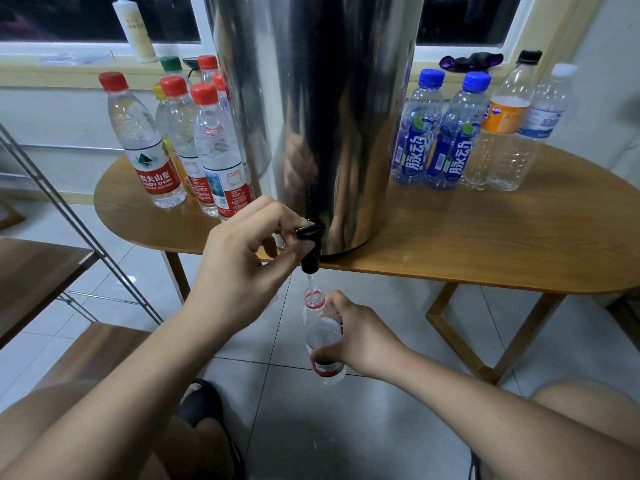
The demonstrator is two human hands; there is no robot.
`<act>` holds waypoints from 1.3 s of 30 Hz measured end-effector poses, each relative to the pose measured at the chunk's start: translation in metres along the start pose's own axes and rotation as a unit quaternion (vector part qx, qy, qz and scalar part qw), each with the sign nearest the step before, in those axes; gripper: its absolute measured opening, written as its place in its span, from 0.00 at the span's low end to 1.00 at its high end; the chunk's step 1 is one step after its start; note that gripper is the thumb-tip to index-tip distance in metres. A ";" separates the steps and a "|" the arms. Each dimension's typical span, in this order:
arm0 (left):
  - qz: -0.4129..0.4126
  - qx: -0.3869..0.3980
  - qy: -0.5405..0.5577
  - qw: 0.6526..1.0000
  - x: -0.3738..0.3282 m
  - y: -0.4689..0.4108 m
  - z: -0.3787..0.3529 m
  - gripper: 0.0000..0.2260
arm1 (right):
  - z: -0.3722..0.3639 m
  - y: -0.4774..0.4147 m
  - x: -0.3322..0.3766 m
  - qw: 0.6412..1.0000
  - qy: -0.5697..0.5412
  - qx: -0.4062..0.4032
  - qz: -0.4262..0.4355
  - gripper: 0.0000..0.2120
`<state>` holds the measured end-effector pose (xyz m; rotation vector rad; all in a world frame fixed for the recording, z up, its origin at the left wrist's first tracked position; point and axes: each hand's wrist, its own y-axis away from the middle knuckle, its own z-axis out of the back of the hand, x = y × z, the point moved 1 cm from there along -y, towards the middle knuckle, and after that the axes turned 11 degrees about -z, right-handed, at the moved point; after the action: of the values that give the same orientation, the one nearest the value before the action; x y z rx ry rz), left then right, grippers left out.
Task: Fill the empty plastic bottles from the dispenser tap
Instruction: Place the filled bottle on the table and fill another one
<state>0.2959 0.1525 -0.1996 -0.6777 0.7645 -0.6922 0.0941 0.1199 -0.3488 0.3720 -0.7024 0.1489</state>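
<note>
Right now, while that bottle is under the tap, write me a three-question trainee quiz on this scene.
1. True or false: the left hand grips the tap.
2. Which hand holds the uncapped bottle under the spout? A: left. B: right.
3. Fill in: the two blue-capped bottles stand on the person's ___ of the steel dispenser.

Key: 1 true; 2 B, the right hand; 3 right.

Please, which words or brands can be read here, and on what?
"农夫山泉 NONGFU SPRING": left red-capped bottle.
"脉动": left blue-capped bottle and right blue-capped bottle.
"FANTA": orange-label bottle, partly seen.
Label on held bottle, and the rest: too small or blurred.
</note>
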 end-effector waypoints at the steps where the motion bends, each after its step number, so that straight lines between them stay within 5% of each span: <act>1: 0.001 0.000 0.001 1.000 0.000 0.000 0.000 0.06 | 0.000 0.000 0.000 1.000 0.000 0.000 -0.001 0.34; 39: 0.002 0.003 0.013 1.000 -0.005 -0.002 0.001 0.13 | -0.001 -0.001 0.000 1.000 0.008 -0.001 -0.014 0.35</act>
<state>0.2938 0.1554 -0.1957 -0.6638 0.7869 -0.7010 0.0950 0.1192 -0.3498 0.3778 -0.6822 0.1243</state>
